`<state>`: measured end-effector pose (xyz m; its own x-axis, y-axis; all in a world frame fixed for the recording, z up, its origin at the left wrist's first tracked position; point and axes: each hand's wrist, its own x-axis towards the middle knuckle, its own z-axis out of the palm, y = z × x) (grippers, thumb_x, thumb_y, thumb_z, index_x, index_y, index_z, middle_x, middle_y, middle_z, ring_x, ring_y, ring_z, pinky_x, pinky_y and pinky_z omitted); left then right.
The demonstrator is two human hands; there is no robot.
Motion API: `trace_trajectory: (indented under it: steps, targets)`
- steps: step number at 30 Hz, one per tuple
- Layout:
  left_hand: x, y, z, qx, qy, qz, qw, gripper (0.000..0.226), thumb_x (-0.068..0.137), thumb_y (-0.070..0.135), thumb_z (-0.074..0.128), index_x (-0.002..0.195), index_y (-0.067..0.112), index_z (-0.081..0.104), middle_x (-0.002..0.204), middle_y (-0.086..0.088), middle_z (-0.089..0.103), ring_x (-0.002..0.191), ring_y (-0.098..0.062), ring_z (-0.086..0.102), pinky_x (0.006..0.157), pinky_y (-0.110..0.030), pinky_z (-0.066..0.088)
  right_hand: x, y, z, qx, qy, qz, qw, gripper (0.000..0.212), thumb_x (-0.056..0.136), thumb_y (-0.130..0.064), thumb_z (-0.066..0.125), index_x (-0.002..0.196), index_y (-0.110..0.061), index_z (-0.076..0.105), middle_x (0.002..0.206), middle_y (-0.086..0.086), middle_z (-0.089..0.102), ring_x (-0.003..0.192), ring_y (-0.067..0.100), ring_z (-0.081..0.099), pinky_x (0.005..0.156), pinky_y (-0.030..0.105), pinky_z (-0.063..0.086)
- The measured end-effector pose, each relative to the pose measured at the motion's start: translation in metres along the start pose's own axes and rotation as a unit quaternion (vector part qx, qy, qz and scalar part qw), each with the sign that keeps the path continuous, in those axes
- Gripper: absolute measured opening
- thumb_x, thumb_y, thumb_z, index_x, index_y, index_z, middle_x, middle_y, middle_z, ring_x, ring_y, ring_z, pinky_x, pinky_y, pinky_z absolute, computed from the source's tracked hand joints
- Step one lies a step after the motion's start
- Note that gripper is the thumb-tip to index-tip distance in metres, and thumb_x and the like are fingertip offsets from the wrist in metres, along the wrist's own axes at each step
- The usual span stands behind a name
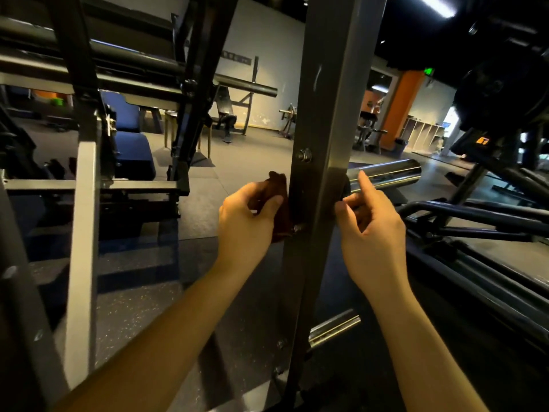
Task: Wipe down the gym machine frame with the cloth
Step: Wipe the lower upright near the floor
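Note:
A grey upright post of the gym machine frame (332,120) runs from top to bottom in the middle of the view. My left hand (246,224) grips a dark brown cloth (277,188) and holds it against the post's left face, just above a bolt. My right hand (371,230) is on the post's right side with its thumb on the post's edge, the index finger raised and the other fingers curled; it holds nothing that I can see. Part of the cloth is hidden behind my left hand.
A chrome weight peg (386,173) sticks out to the right of the post behind my right hand, and a second peg (332,328) lower down. Black frame tubes (475,215) lie at the right. A blue padded seat (130,144) and grey bars (83,251) stand at the left.

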<state>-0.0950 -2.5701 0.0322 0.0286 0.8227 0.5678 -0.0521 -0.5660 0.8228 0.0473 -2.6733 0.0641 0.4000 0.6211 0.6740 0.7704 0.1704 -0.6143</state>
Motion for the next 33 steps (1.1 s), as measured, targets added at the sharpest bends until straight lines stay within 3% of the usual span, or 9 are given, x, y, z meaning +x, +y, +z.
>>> trace_trajectory:
  steps: [3,7,11,14,16,20,26,30,33]
  targets:
    - [-0.001,0.002,0.01,0.006,-0.015,0.023,1.0,0.015,0.096,0.02,0.068,0.109,0.027,0.065,0.097,0.026,0.061,0.09,0.012,0.061,0.075,-0.003,0.049,0.009,-0.002,0.0,-0.009,-0.011,-0.003,1.0,0.058,0.103,-0.032,0.057,0.157,-0.024,0.036,0.103,-0.014,0.051,0.095,-0.015,0.049,0.075,0.001,0.038]
    - [-0.025,-0.002,0.005,-0.002,-0.084,0.077,0.994,0.018,0.096,0.015,0.068,0.111,0.025,0.067,0.108,0.019,0.066,0.106,0.004,0.062,0.089,-0.016,0.053,0.007,0.003,0.004,0.005,-0.039,0.007,0.999,0.054,0.102,-0.035,0.054,0.154,-0.028,0.043,0.115,-0.008,0.055,0.106,-0.004,0.052,0.082,0.011,0.039]
    - [-0.022,0.004,0.007,-0.008,-0.063,0.093,0.994,0.016,0.095,0.016,0.07,0.111,0.02,0.071,0.106,0.01,0.072,0.104,0.0,0.067,0.086,-0.014,0.053,0.01,0.002,0.006,-0.009,-0.032,0.005,0.999,0.049,0.101,-0.027,0.057,0.15,-0.026,0.05,0.113,-0.006,0.059,0.104,0.004,0.056,0.085,0.018,0.046]
    - [0.006,0.02,0.014,-0.05,0.014,0.01,0.999,0.019,0.096,0.018,0.068,0.096,0.037,0.065,0.091,0.022,0.068,0.089,0.013,0.066,0.072,-0.009,0.053,0.013,0.001,0.006,-0.026,-0.038,-0.005,0.999,0.044,0.101,-0.024,0.059,0.144,-0.026,0.056,0.103,-0.008,0.057,0.096,0.001,0.056,0.081,0.014,0.046]
    - [0.0,0.019,0.017,-0.072,0.014,-0.002,0.997,0.019,0.097,0.015,0.067,0.099,0.033,0.066,0.093,0.022,0.068,0.091,0.014,0.065,0.072,-0.008,0.052,0.013,0.001,0.005,-0.028,-0.046,-0.012,0.998,0.039,0.1,-0.022,0.061,0.139,-0.025,0.06,0.097,-0.01,0.054,0.089,-0.001,0.054,0.075,0.009,0.043]
    - [-0.051,0.013,0.014,-0.084,-0.05,0.03,0.995,0.015,0.096,0.011,0.067,0.11,0.015,0.071,0.101,0.01,0.073,0.096,0.0,0.071,0.076,-0.014,0.056,0.01,-0.003,0.002,-0.018,-0.053,-0.019,0.998,0.029,0.101,-0.021,0.059,0.13,-0.024,0.063,0.095,-0.008,0.053,0.086,0.002,0.055,0.07,0.012,0.041]
    - [-0.004,0.022,0.02,-0.067,0.018,0.017,0.997,0.015,0.096,0.013,0.068,0.104,0.025,0.07,0.099,0.014,0.071,0.097,0.005,0.067,0.079,-0.011,0.054,0.009,-0.003,0.003,-0.022,-0.058,-0.025,0.998,0.039,0.1,-0.02,0.061,0.139,-0.025,0.058,0.098,-0.008,0.052,0.087,-0.001,0.052,0.072,0.011,0.04]
    - [-0.051,0.012,0.019,-0.053,-0.036,0.077,0.995,0.012,0.095,0.009,0.068,0.103,0.017,0.071,0.098,0.009,0.071,0.096,-0.006,0.071,0.08,-0.023,0.059,0.007,-0.005,0.004,0.001,-0.049,-0.027,0.998,0.037,0.1,-0.017,0.06,0.136,-0.026,0.059,0.1,-0.01,0.053,0.091,-0.005,0.053,0.074,0.005,0.041]
    - [-0.029,0.014,0.017,-0.027,-0.028,0.066,0.997,0.012,0.094,0.012,0.07,0.104,0.018,0.074,0.097,0.009,0.073,0.093,-0.003,0.071,0.08,-0.021,0.058,0.006,-0.004,0.006,0.007,-0.045,-0.015,0.999,0.037,0.1,-0.017,0.059,0.137,-0.025,0.059,0.101,-0.01,0.053,0.091,-0.009,0.052,0.074,0.003,0.041]
